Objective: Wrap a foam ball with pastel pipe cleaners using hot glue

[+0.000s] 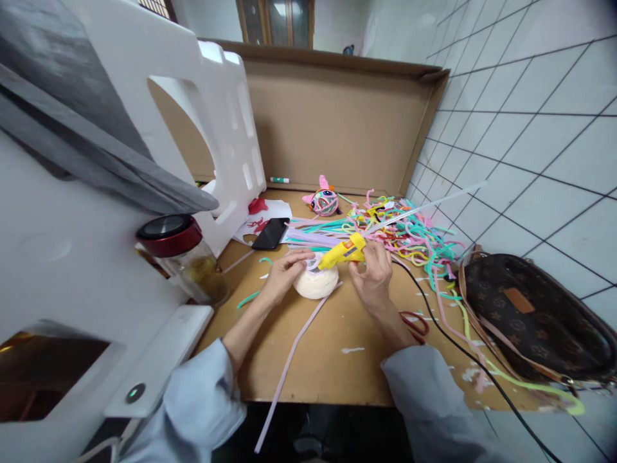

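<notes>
Right hand (371, 273) grips yellow glue gun (343, 251), slanting down-left toward white ball (316, 285) at frame centre; left hand (284, 275) touches ball's left side, its grip unclear.

Cluttered brown tabletop (332, 373).
Fuzzy colored strips (420, 236) heap toward the back-right corner; one lilac strip (285, 373) overhangs the front edge.

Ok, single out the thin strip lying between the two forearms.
The long, pale lilac strip ending beside the white rounded form; other coloured strips lie farther back or to either side.
</notes>
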`<state>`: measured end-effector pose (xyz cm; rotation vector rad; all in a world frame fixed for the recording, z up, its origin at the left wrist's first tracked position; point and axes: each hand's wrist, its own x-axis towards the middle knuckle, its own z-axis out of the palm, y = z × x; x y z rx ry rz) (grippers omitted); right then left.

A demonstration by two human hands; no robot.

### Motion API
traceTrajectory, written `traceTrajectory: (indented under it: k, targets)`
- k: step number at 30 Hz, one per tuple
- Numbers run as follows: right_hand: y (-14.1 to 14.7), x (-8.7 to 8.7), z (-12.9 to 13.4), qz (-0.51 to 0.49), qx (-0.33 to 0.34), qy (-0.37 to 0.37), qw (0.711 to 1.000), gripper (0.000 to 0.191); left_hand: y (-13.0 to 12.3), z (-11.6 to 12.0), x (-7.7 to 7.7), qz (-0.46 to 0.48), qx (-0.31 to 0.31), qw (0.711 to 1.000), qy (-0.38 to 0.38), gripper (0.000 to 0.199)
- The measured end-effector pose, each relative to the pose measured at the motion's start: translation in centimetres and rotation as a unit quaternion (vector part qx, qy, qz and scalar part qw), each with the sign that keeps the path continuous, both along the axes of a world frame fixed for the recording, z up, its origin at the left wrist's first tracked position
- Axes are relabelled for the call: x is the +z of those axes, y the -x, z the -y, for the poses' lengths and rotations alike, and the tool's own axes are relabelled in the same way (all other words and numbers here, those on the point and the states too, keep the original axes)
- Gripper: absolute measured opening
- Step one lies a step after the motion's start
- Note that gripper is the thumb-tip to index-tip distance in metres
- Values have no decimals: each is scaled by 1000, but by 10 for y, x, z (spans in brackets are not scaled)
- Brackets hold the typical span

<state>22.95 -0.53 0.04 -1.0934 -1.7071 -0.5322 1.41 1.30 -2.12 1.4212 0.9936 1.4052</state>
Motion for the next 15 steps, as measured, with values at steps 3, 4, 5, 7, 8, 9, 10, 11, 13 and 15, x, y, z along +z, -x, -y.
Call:
traceTrajectory:
  k: [3,4,5,7,8,9,10,11,13,15]
  targets:
    - [-1,2,1,-4,11,2,1000,21,1,0,0,1,0,1000,-3,28]
    - [-1,2,1,-6,11,2,1000,20,1,0,0,0,1,1000,-2,29]
    - [-1,2,2,-8,10,2,1000,20,1,0,0,0,2,1000,-1,29]
    - [0,2,1,-9,8,2,1000,20,0,1,1,0,3,1000,-1,28]
    - [0,2,1,-8,11,2,1000,20,0,1,1,1,2,1000,-1,28]
    - [0,1,1,-7,16,1,1000,21,0,1,1,2,1,1000,-1,27]
    - [1,1,1,-5,20,-1,1000,22,-1,2,2,4,0,1000,0,27]
    - [1,1,1,-2,23,-2,1000,23,-1,2,2,5,-1,1000,3,27]
    - [2,1,1,3,17,-4,1000,24,-1,2,2,5,-3,1000,7,27]
    - [3,2,2,6,6,1,1000,24,-1,3,3,2,-3,1000,9,27]
